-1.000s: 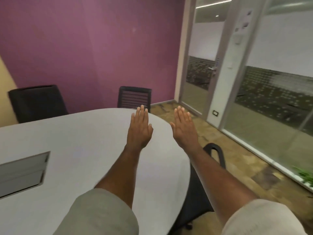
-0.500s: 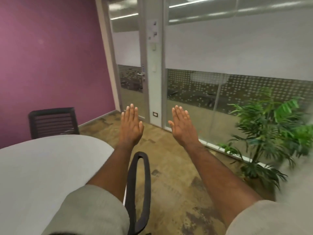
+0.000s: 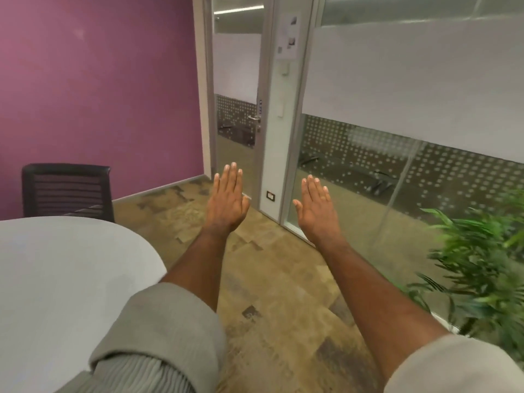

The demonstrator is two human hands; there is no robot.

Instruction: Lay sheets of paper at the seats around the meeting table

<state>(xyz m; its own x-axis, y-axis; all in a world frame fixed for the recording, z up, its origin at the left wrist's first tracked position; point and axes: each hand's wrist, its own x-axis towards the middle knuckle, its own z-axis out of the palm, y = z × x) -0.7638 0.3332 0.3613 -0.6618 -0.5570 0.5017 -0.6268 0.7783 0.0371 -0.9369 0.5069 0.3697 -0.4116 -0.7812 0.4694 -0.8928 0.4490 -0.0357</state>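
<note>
My left hand (image 3: 226, 202) and my right hand (image 3: 317, 211) are stretched out in front of me, palms down, fingers straight and together, holding nothing. Both hover over the floor, to the right of the white rounded meeting table (image 3: 65, 273), whose end fills the lower left. A black chair (image 3: 66, 191) stands at the table's far side against the purple wall. No sheets of paper show in this view.
A glass door (image 3: 235, 109) with a metal handle and a frosted glass partition (image 3: 397, 123) run along the right. A green potted plant (image 3: 482, 268) stands at the right edge. Patchy tan carpet floor (image 3: 283, 293) lies between table and glass.
My view has swung right, away from the table toward the glass wall and plant. The black chair arm near my left forearm is out of sight now. Both hands stay flat and empty.
</note>
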